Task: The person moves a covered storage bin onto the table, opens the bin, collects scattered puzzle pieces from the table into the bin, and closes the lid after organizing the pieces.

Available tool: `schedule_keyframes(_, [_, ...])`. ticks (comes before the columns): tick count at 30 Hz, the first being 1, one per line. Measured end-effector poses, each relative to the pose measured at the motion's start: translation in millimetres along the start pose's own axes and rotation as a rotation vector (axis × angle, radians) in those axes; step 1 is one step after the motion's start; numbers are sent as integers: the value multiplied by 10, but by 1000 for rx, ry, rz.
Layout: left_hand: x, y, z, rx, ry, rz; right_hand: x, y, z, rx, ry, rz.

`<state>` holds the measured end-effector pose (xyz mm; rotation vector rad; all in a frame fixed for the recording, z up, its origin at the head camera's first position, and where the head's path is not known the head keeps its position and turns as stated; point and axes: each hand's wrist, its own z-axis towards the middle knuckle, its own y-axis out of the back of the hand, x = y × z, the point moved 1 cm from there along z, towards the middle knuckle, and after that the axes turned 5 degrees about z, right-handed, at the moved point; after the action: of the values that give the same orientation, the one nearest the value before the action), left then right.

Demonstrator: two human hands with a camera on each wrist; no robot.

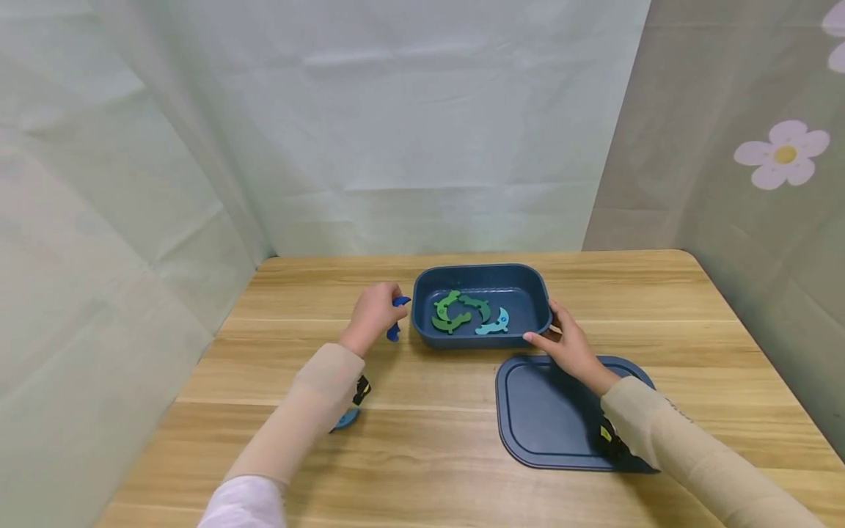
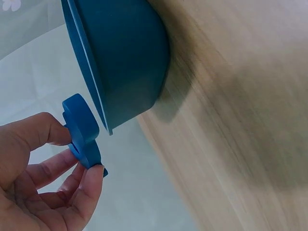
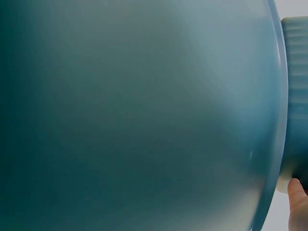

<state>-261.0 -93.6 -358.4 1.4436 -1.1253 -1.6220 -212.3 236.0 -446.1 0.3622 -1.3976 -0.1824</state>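
My left hand (image 1: 378,314) pinches a dark blue curved toy piece (image 1: 394,330) between thumb and fingers, just left of a dark blue rectangular container (image 1: 478,342). In the left wrist view the blue piece (image 2: 83,122) stands tilted close to the container's rim (image 2: 103,113). My right hand (image 1: 571,345) holds the container's right end, thumb at the front corner and fingers along the side. Inside the container lie green curved pieces (image 1: 452,323) and a light blue one (image 1: 494,324). The container's wall (image 3: 144,106) fills most of the right wrist view.
A dark blue lid (image 1: 548,418) lies flat on the wooden table (image 1: 422,455), partly under my right forearm. Another blue piece (image 1: 346,419) shows beside my left forearm, partly hidden by it. Pale curtains (image 1: 422,147) hang behind the table.
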Motion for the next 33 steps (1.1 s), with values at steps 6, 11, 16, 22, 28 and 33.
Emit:
schedule_keyframes(6, [-64,-13,69,-24,-3,-15,2,11,2,-8,15,-5])
schedule_keyframes(11, [-88,-27,95,-49,-25,-48,-6,12,0,-10,25,-16])
schedule_keyframes(16, [-109,-28,119,-79,-44,-70,-5,14,12,-5,18,-13])
schedule_keyframes(22, [-152,-23,155,-109,-60,-84,-1,15,9,-8,20,-18])
schedule_keyframes(28, [-201,-54,166,-118,-66,-94,-22,1,1,-7,6,-19])
schedule_keyframes(33, [-246,-94,186,-116,-63,-157,-22,-1,-5,-9,0,-15])
